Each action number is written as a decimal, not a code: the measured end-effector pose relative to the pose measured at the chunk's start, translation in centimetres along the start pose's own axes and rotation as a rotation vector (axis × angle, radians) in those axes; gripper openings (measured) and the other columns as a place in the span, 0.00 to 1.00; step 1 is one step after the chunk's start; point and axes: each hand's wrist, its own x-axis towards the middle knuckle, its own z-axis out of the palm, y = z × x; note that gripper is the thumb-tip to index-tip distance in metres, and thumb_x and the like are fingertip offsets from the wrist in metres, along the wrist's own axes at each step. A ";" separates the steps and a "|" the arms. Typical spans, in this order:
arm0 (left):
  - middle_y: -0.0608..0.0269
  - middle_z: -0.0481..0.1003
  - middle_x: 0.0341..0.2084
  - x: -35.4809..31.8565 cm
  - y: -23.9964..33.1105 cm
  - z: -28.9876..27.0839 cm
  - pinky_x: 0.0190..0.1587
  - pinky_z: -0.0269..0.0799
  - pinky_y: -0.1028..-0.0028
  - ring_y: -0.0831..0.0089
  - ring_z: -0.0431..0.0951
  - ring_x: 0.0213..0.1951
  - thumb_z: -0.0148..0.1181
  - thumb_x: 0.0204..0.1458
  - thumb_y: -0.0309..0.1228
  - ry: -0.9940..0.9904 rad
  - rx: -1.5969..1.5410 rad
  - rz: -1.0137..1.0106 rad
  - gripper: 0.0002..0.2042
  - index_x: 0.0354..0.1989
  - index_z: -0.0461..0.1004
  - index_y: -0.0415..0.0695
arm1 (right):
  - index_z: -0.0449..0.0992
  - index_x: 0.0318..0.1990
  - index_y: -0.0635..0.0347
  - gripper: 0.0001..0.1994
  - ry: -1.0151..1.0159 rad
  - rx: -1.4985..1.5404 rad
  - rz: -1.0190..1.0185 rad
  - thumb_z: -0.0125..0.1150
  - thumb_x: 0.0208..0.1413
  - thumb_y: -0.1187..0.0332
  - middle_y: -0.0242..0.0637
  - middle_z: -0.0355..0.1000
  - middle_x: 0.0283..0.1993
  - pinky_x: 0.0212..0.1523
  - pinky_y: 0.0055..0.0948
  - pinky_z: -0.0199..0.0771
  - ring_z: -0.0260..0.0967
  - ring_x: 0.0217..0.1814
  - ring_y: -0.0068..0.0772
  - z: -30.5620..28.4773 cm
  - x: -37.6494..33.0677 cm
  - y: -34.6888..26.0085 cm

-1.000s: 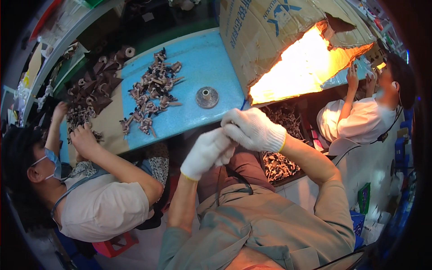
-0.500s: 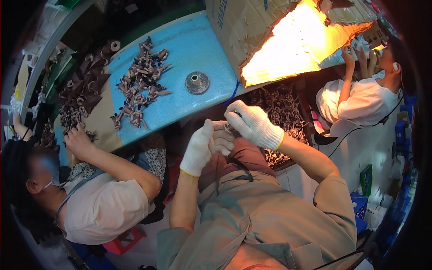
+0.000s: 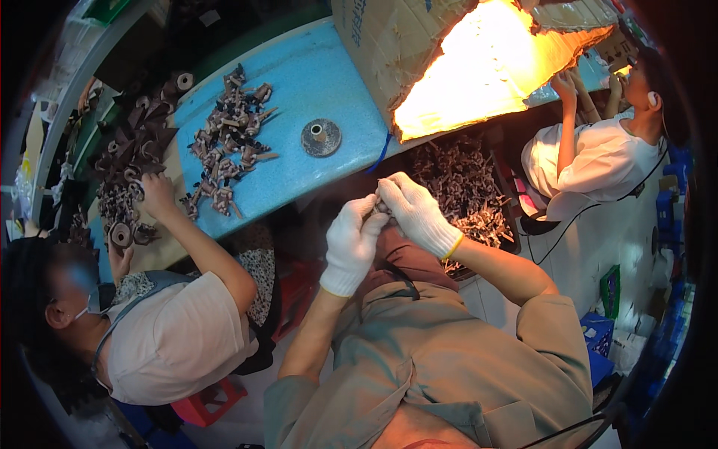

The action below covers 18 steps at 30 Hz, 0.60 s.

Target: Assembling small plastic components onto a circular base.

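In white knit gloves, my left hand (image 3: 350,245) and my right hand (image 3: 420,215) meet in front of my lap, beyond the near edge of the table. Both have their fingers closed and pinch a small brown piece (image 3: 381,203) between them. Most of that piece is hidden by the gloves, so its shape is unclear. Beyond my hands, a round grey disc with a hollow centre post (image 3: 321,138) stands on a blue foam sheet (image 3: 299,82). A pile of small brown figure-like pieces with stick-like limbs (image 3: 228,142) lies on that sheet to the left.
Right of my hands, below table level, a bin holds many small brown pieces (image 3: 467,187). A torn cardboard box (image 3: 389,45) glows brightly inside. Co-workers sit at left (image 3: 172,329) and right (image 3: 598,153); the left one handles brown parts (image 3: 131,161). A red stool (image 3: 213,400) stands below.
My left hand has moved right and up against my right hand, and its fingers have drawn in around the small piece. The left co-worker's hands have parted, one lifting a round brown part.
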 end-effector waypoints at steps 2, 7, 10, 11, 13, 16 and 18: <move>0.54 0.82 0.43 0.3 1.9 -0.7 0.48 0.82 0.67 0.68 0.84 0.45 0.63 0.70 0.34 -0.002 -0.784 -0.670 0.16 0.57 0.76 0.34 | 0.76 0.48 0.61 0.10 0.102 -0.388 -0.656 0.59 0.72 0.63 0.45 0.79 0.36 0.36 0.38 0.83 0.81 0.35 0.43 -0.6 0.5 1.4; 0.56 0.81 0.38 1.9 -0.6 -3.4 0.36 0.79 0.75 0.74 0.84 0.37 0.56 0.73 0.48 -0.432 -1.407 -0.917 0.24 0.56 0.75 0.35 | 0.74 0.46 0.63 0.05 0.117 -0.595 -0.969 0.60 0.68 0.71 0.42 0.73 0.42 0.34 0.36 0.85 0.81 0.33 0.40 -1.7 0.7 0.8; 0.54 0.82 0.42 2.1 0.1 -2.9 0.38 0.81 0.71 0.70 0.84 0.38 0.61 0.71 0.43 -0.380 -1.315 -0.903 0.19 0.52 0.76 0.36 | 0.73 0.47 0.61 0.11 0.033 -0.618 -0.885 0.61 0.70 0.61 0.45 0.81 0.33 0.36 0.44 0.84 0.84 0.37 0.52 -2.2 -0.3 -1.4; 0.54 0.82 0.42 2.2 0.9 -2.0 0.38 0.81 0.71 0.70 0.84 0.38 0.61 0.71 0.43 -0.395 -1.315 -0.900 0.19 0.52 0.76 0.36 | 0.74 0.46 0.60 0.13 0.143 -0.541 -0.971 0.58 0.72 0.58 0.41 0.80 0.32 0.30 0.38 0.81 0.82 0.30 0.42 -2.0 0.2 0.1; 0.51 0.81 0.45 1.8 2.3 -0.5 0.42 0.82 0.70 0.68 0.84 0.39 0.65 0.69 0.34 -0.022 -0.592 -0.392 0.15 0.53 0.76 0.33 | 0.74 0.45 0.61 0.15 0.054 -0.064 -0.495 0.57 0.73 0.56 0.38 0.80 0.32 0.28 0.33 0.79 0.79 0.28 0.35 -0.7 -0.4 -0.5; 0.51 0.80 0.50 1.9 -0.7 -0.3 0.51 0.81 0.67 0.67 0.84 0.45 0.68 0.65 0.25 -0.026 -0.060 0.088 0.17 0.59 0.74 0.33 | 0.75 0.46 0.61 0.18 -0.022 0.374 -0.038 0.55 0.76 0.53 0.31 0.78 0.33 0.23 0.22 0.70 0.68 0.25 0.16 -0.3 -0.5 -1.0; 0.51 0.80 0.50 2.2 0.5 -0.9 0.51 0.81 0.68 0.66 0.84 0.45 0.65 0.69 0.30 -0.103 -0.139 -0.078 0.19 0.61 0.73 0.32 | 0.74 0.47 0.63 0.16 0.093 0.164 -0.167 0.55 0.76 0.56 0.36 0.80 0.33 0.26 0.29 0.76 0.76 0.27 0.26 -0.6 -0.4 -1.4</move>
